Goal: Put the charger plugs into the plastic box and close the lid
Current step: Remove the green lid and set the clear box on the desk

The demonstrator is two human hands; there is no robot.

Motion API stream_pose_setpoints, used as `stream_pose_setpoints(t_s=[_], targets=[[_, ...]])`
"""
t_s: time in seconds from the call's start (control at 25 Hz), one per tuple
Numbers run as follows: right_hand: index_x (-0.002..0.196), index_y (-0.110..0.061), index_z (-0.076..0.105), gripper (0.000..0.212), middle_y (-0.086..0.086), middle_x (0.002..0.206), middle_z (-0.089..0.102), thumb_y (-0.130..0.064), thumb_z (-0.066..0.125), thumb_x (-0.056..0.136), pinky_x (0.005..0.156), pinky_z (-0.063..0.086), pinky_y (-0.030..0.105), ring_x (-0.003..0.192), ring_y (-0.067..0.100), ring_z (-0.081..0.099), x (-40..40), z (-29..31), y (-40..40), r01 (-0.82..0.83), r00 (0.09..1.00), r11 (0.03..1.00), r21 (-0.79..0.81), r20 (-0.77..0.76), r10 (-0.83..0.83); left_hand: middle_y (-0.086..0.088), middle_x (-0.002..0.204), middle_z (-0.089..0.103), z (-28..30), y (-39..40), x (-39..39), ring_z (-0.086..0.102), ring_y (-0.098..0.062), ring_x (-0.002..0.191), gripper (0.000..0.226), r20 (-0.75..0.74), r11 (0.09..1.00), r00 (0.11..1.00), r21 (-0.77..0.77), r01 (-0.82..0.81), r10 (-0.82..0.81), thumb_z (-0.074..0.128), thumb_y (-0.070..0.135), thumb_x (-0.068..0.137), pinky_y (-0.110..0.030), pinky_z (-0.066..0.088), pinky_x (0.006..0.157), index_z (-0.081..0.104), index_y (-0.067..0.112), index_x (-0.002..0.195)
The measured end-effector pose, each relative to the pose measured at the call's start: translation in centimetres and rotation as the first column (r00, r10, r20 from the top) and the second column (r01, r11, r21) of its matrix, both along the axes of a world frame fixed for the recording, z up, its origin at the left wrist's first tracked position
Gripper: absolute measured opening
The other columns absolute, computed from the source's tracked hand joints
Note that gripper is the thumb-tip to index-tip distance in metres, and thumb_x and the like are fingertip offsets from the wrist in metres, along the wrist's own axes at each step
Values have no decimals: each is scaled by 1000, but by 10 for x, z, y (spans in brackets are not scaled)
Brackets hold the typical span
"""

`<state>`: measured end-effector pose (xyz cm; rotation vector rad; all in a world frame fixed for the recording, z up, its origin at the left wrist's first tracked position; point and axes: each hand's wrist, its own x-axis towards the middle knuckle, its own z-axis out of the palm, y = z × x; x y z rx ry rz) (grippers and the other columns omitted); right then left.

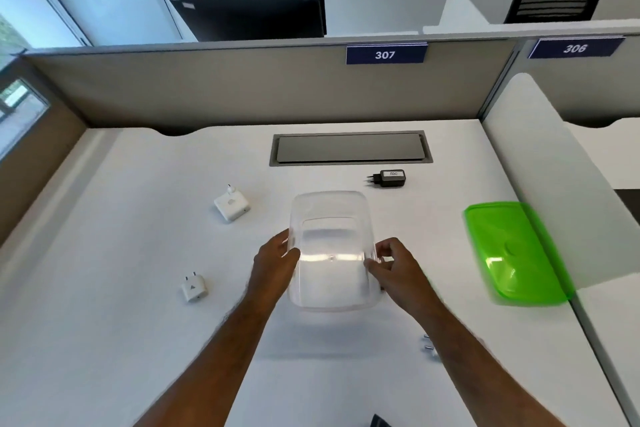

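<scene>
A clear plastic box (330,215) sits open and empty in the middle of the white desk. My left hand (277,262) grips its left rim and my right hand (394,263) grips its right rim. The green lid (512,253) lies flat on the desk to the right. A large white charger plug (231,204) lies at the left back, a small white plug (194,287) at the left front, and a black plug (389,178) behind the box. Another white plug (431,347) is mostly hidden under my right forearm; only its pins show.
A grey cable hatch (349,148) is set into the desk behind the box. A beige partition (242,90) closes the back, and a white side divider (540,163) stands on the right beside the lid. A dark object (381,421) peeks in at the bottom edge.
</scene>
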<state>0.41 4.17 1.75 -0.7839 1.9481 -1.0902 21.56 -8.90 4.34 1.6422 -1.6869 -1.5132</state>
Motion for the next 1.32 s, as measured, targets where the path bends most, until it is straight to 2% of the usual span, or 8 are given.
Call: stream_pose_setpoints(t_s=[0.12, 0.24, 0.4, 0.52, 0.8, 0.96, 1.12, 1.32], targets=[[97, -24, 55, 21, 0, 93, 67, -27, 72, 85, 74, 56, 44, 74, 20, 65, 24, -9, -11, -29, 999, 998, 57, -18, 30, 16, 114, 76, -8, -10, 26, 71, -3, 99, 39, 23, 1000, 1000, -1, -18, 18, 59, 33, 82, -33, 60, 84, 68, 54, 114], [98, -22, 57, 21, -1, 99, 63, -22, 73, 85, 80, 55, 42, 73, 8, 63, 44, -15, -20, -53, 997, 996, 75, -60, 57, 11, 124, 74, -17, -16, 48, 71, -10, 105, 50, 50, 1000, 999, 15, -8, 7, 60, 30, 84, -37, 58, 95, 63, 39, 133], [96, -24, 57, 20, -13, 97, 61, -19, 72, 85, 61, 49, 20, 73, -10, 63, 62, -21, -23, -42, 991, 994, 100, -125, 55, 14, 125, 73, -31, -21, 68, 69, -8, 111, 57, 52, 998, 999, 54, 10, -12, 59, 32, 77, -38, 58, 97, 62, 43, 133], [96, -30, 55, 21, -10, 100, 66, -20, 70, 86, 56, 48, 18, 72, 1, 69, 72, -28, -24, -27, 994, 991, 128, -102, 41, 11, 132, 71, -41, -25, 77, 68, -10, 118, 62, 29, 997, 1000, 77, 8, -10, 60, 34, 74, -44, 58, 101, 60, 40, 137], [94, -29, 53, 25, -5, 102, 67, -18, 72, 84, 72, 56, 35, 81, 11, 72, 81, -39, -24, 8, 995, 990, 141, -100, 6, 6, 144, 62, -58, -32, 86, 63, -14, 123, 62, 12, 995, 996, 51, 87, -88, 68, 30, 86, -41, 57, 100, 51, 38, 145], [104, -27, 53, 36, -13, 105, 58, -31, 81, 80, 73, 48, 22, 92, 9, 63, 81, -36, -30, 58, 972, 994, 88, -233, -36, 9, 147, 59, -64, -41, 88, 63, -15, 121, 61, 41, 992, 992, 32, 120, -121, 67, 53, 90, -38, 55, 100, 49, 36, 145], [117, -22, 54, 45, -6, 112, 55, -29, 79, 81, 86, 44, 35, 97, 19, 54, 79, -25, -51, 14, 861, 1000, 19, -508, -2, 10, 144, 61, -62, -57, 103, 62, -6, 111, 50, 44, 989, 993, -92, 116, -112, 59, 55, 95, -27, 52, 97, 51, 35, 141], [116, -20, 56, 35, -6, 115, 59, -22, 75, 86, 87, 45, 38, 99, 18, 56, 86, -2, -98, -106, 816, 993, -44, -575, 62, 5, 143, 60, -66, -95, 139, 55, -17, 130, 42, 221, 917, 974, -374, 139, -58, 60, 37, 100, -38, 48, 111, 56, 25, 140]])
